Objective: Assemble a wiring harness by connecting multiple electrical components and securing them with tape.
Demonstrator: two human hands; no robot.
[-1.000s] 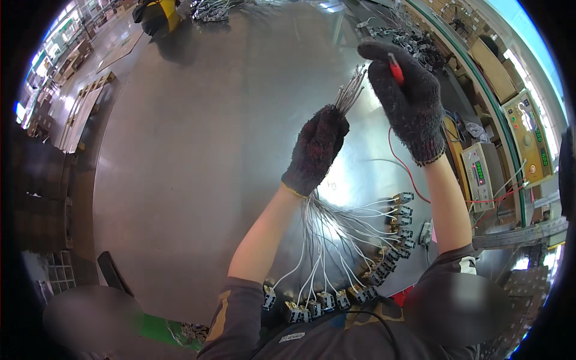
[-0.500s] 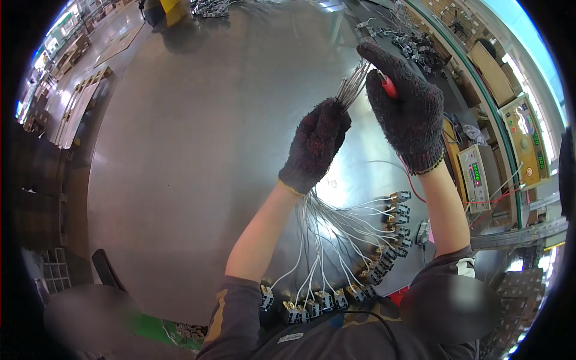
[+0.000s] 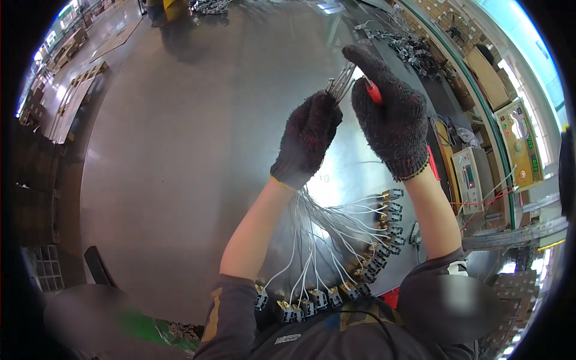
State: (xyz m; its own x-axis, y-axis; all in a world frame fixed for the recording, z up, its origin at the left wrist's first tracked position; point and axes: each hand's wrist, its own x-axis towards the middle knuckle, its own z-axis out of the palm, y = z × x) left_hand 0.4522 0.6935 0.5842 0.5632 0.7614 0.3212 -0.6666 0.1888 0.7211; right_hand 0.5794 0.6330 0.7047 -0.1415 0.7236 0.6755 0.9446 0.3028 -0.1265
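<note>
Wires (image 3: 324,231), bunched in our clenched left hand (image 3: 307,139) with bare ends just above its fingers, could slip or get nicked, we judge, if the red tool (image 3: 373,92) gripped in our right hand (image 3: 390,114) bites unevenly.

Left hand (image 3: 307,139): dark knitted glove, raised at centre of scene, fingers curled into a closed fist, knuckles toward the camera, wrist bent slightly right; bare forearm runs down and left to a dark sleeve pushed up at the elbow, near the lower edge. Right hand (image 3: 389,117): matching dark glove, raised just right of the left hand and a little farther away, index finger extended up and left, remaining fingers folded in a closed grip; bare forearm descends to the right into a dark sleeve. The two gloved hands sit close together, fingertips nearly meeting.
</note>
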